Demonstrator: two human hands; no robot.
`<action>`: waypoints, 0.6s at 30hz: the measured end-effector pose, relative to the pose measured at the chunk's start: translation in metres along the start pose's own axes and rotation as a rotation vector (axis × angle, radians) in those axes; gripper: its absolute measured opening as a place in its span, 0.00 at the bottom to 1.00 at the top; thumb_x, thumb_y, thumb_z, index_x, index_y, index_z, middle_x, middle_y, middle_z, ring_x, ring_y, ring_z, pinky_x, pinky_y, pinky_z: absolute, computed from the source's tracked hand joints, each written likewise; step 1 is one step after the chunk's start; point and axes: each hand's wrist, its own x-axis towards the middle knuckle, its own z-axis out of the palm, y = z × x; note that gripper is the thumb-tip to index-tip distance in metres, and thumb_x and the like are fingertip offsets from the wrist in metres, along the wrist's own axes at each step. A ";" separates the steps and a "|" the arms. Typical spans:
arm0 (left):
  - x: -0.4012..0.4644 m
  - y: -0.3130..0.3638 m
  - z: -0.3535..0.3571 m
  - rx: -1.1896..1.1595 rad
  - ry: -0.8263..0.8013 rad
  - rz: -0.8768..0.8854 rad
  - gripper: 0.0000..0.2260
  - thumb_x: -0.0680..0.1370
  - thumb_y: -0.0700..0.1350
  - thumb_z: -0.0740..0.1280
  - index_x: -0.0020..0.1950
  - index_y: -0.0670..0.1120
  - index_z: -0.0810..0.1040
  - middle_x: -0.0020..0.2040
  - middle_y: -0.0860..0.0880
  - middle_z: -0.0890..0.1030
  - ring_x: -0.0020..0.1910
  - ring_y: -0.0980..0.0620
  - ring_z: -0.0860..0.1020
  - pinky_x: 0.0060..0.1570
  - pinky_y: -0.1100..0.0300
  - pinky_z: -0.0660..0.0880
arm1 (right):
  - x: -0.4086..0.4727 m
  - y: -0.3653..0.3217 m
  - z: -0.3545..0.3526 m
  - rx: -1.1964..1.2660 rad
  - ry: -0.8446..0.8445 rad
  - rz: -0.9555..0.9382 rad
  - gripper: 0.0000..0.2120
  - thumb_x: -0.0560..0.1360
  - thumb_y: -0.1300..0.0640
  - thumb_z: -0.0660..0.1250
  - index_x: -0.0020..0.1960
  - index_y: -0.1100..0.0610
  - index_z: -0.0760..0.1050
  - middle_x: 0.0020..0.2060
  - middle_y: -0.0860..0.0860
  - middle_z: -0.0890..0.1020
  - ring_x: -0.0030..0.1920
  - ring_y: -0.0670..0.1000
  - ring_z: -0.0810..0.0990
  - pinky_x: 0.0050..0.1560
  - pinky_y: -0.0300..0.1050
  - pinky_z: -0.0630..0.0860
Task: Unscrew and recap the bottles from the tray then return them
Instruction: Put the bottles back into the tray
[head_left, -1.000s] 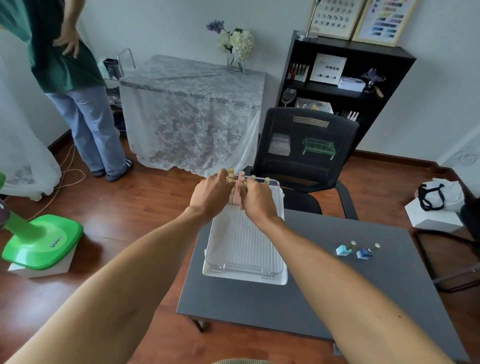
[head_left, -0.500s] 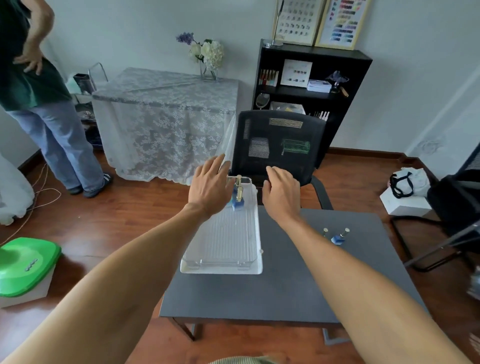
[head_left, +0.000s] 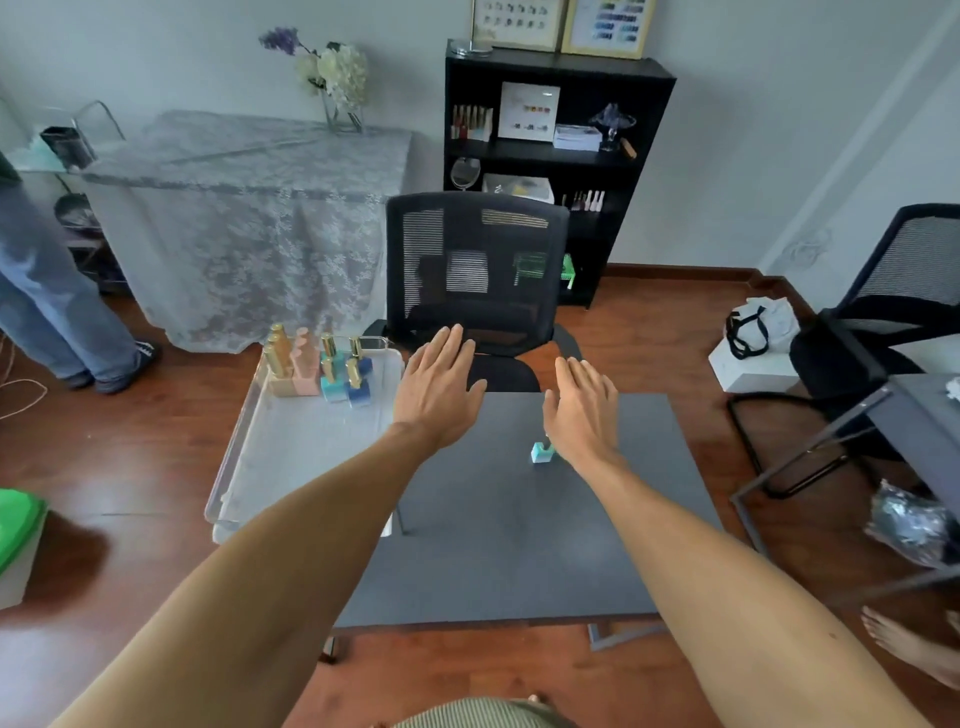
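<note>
A clear plastic tray (head_left: 291, 467) lies on the left part of the dark grey table (head_left: 509, 545). At its far end stand several small bottles with gold caps (head_left: 322, 371), tan, pink, teal and blue. My left hand (head_left: 441, 395) hovers flat and open just right of the tray, holding nothing. My right hand (head_left: 584, 410) is also open, fingers spread, above the table. A small teal bottle (head_left: 541, 453) stands on the table right beside my right wrist, partly hidden by it.
A black mesh chair (head_left: 475, 275) faces the table's far edge. Another black chair (head_left: 893, 312) and a grey table corner (head_left: 924, 431) are at the right. A person's legs (head_left: 47, 312) stand at far left by a lace-covered table (head_left: 249, 218). A bare foot (head_left: 914, 649) shows at lower right.
Both hands have left the bottles at the tray's far end and moved right over the table, fingers spread. The view has shifted right, and one bottle by my right wrist is now hidden.
</note>
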 end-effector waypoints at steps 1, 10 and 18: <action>0.001 0.010 0.007 0.004 -0.008 -0.003 0.28 0.83 0.57 0.58 0.80 0.45 0.62 0.83 0.45 0.57 0.82 0.46 0.52 0.79 0.49 0.52 | -0.002 0.012 -0.001 -0.002 -0.006 0.002 0.18 0.75 0.61 0.73 0.64 0.63 0.77 0.59 0.59 0.83 0.65 0.61 0.78 0.64 0.59 0.73; -0.001 0.079 0.079 0.037 -0.110 -0.015 0.26 0.81 0.54 0.64 0.77 0.44 0.67 0.81 0.42 0.60 0.81 0.44 0.56 0.77 0.49 0.56 | -0.015 0.100 0.010 0.080 -0.129 0.037 0.17 0.76 0.64 0.71 0.64 0.66 0.78 0.57 0.60 0.83 0.62 0.64 0.80 0.61 0.57 0.74; -0.009 0.108 0.123 0.037 -0.165 -0.044 0.21 0.83 0.51 0.63 0.73 0.44 0.71 0.79 0.44 0.64 0.80 0.44 0.59 0.76 0.50 0.58 | -0.030 0.136 0.030 0.146 -0.205 -0.017 0.17 0.75 0.61 0.74 0.62 0.65 0.79 0.55 0.61 0.84 0.56 0.64 0.82 0.54 0.56 0.79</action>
